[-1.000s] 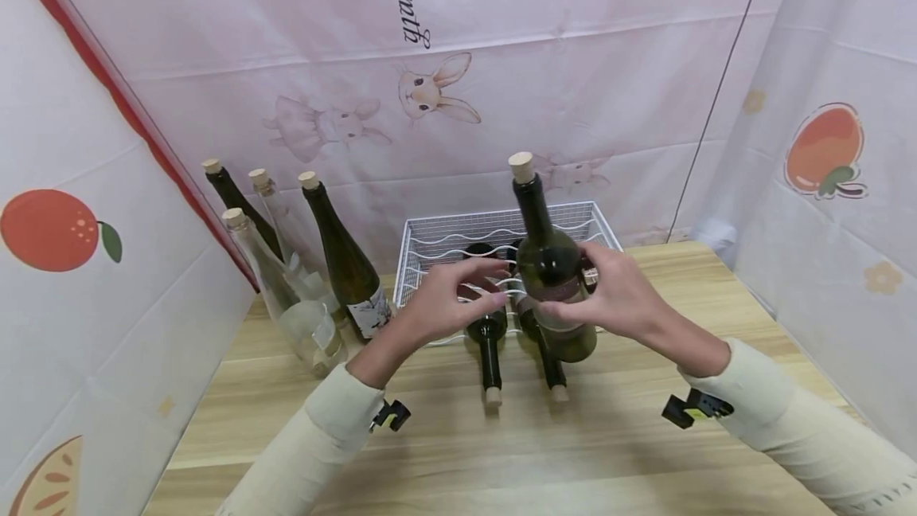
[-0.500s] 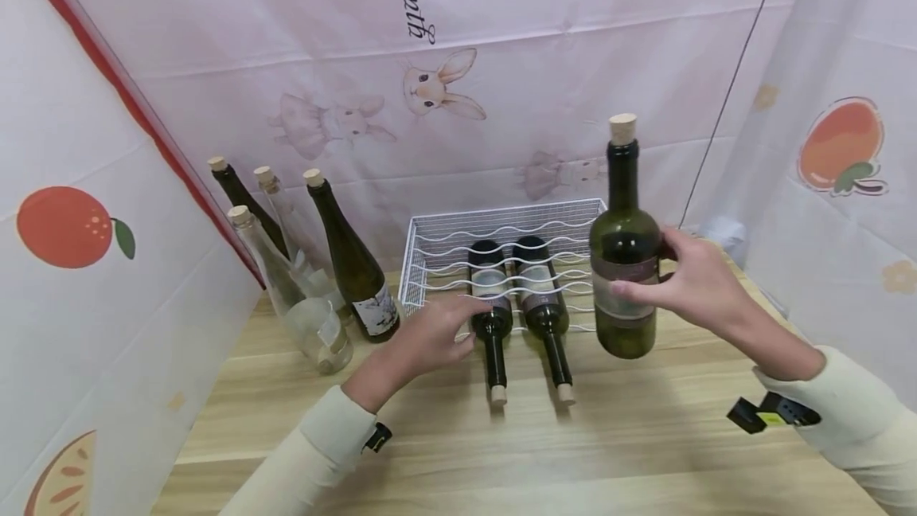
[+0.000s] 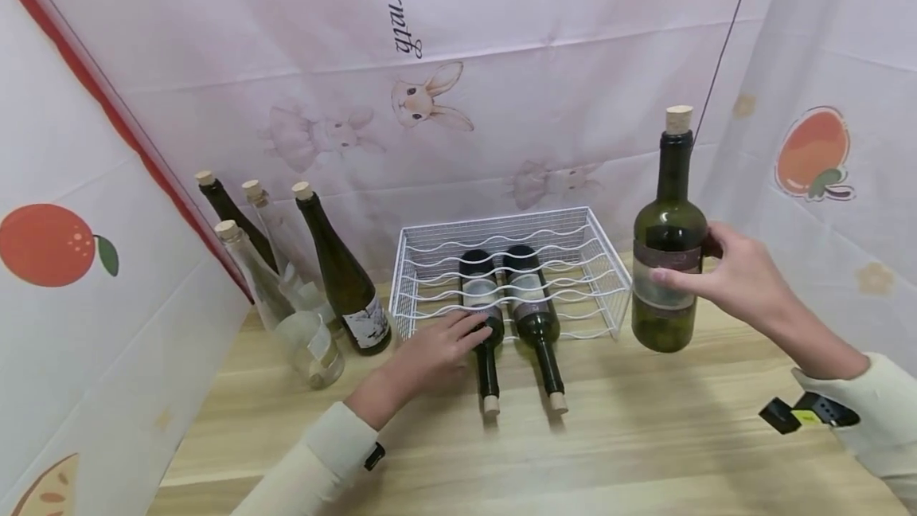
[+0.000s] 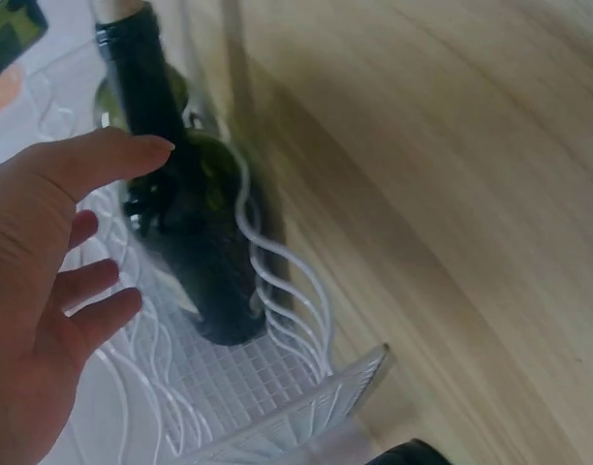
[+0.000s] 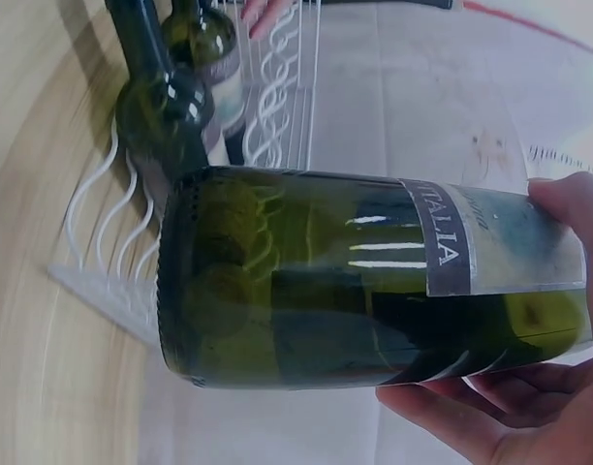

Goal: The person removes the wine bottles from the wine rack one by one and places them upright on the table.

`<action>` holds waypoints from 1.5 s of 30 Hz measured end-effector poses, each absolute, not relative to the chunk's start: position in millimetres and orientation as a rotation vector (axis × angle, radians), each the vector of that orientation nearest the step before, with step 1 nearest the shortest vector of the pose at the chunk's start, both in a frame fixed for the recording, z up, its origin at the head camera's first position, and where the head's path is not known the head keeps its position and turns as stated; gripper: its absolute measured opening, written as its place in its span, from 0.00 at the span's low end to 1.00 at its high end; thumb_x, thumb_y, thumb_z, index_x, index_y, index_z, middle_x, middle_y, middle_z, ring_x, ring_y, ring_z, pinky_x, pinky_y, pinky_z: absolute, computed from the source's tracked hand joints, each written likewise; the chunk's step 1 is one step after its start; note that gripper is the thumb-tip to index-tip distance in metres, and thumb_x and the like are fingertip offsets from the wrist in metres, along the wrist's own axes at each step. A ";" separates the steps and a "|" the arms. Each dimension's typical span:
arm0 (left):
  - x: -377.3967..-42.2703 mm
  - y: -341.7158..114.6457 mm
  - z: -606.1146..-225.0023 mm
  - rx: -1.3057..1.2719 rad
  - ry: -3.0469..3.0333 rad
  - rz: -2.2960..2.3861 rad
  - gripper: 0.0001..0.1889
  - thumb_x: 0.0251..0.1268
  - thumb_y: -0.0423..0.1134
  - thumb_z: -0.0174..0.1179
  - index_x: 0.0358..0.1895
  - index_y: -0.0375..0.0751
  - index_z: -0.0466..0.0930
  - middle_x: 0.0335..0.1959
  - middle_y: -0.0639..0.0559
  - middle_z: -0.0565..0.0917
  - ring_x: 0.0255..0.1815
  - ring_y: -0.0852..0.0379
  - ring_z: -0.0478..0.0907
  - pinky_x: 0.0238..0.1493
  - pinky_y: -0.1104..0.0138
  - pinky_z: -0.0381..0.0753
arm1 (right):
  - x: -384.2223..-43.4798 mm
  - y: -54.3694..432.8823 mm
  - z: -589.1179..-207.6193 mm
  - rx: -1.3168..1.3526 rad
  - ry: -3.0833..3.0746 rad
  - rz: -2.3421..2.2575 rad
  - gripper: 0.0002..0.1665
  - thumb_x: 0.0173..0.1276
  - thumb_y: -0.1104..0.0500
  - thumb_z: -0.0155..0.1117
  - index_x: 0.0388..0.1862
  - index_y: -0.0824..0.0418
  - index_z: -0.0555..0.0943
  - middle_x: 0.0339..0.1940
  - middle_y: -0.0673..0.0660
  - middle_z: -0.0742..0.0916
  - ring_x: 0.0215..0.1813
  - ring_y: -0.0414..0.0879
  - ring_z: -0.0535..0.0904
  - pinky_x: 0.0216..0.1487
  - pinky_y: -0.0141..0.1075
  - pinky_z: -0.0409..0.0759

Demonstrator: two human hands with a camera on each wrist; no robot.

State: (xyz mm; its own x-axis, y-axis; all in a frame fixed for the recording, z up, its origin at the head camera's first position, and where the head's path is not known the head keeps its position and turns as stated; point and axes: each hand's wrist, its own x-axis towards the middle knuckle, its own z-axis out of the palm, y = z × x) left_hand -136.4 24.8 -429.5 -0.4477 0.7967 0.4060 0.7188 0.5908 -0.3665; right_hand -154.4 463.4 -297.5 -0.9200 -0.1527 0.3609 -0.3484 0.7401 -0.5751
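My right hand (image 3: 745, 277) grips a dark green corked wine bottle (image 3: 666, 273) round its labelled body. It is upright, to the right of a white wire bottle rack (image 3: 609, 301). Part of the label, reading "ITALIA", shows in the right wrist view. My left hand (image 3: 437, 349) is at the left of two bottles lying in the rack, its fingers stretched over that wine bottle (image 3: 487, 357). In the left wrist view, the thumb (image 4: 132, 160) overlaps the bottle's neck and the other fingers are loosely bent. The second lying bottle (image 3: 533, 325) points its cork forward too.
At the left stand several corked bottles, among them a green one with a white label (image 3: 344, 277) and a clear one (image 3: 286, 317). The wooden table (image 3: 573, 460) runs up to printed curtains behind and at both sides.
My right hand has carried its bottle rightward, from over the rack to beside it. My left hand has come away from that bottle and lowered to the left lying bottle.
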 end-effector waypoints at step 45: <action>-166.6 52.0 -455.3 -1.092 -2.189 0.632 0.26 0.75 0.29 0.46 0.71 0.54 0.76 0.72 0.54 0.79 0.72 0.47 0.77 0.60 0.60 0.86 | -300.4 517.0 -359.1 -0.024 -2.650 1.064 0.59 0.63 0.33 0.72 0.70 0.80 0.64 0.63 0.81 0.76 0.62 0.73 0.75 0.54 0.61 0.77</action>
